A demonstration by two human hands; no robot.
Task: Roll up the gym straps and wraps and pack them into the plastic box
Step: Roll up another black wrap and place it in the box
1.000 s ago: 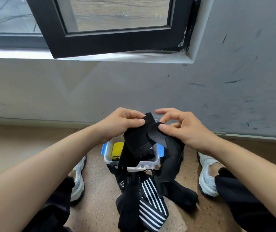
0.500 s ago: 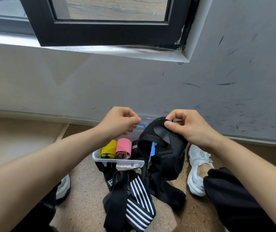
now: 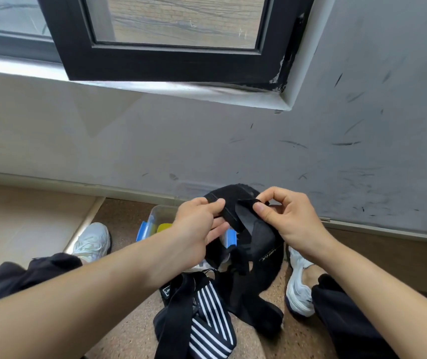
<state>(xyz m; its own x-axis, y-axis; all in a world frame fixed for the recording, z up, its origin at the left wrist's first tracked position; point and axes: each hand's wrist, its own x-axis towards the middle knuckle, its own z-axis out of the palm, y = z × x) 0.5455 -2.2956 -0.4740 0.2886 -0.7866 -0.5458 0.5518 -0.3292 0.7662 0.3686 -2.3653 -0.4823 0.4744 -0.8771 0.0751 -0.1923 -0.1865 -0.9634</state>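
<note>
Left hand (image 3: 196,229) and right hand (image 3: 287,218) each pinch the black padded fabric wrap (image 3: 259,237), held over the clear blue-clipped plastic box (image 3: 160,216) at its 8 o'clock; a tight, edge-aligned roll probably packs best.

No text can be read with confidence. Small pale lettering is printed on the lower right side of the black wrap (image 3: 264,244) that is held up in the middle of the view. It runs at a slant and is too small and blurred to make out. Lower down, a black strap (image 3: 178,307) carries a small white-outlined label (image 3: 167,292) whose characters are illegible.
</note>
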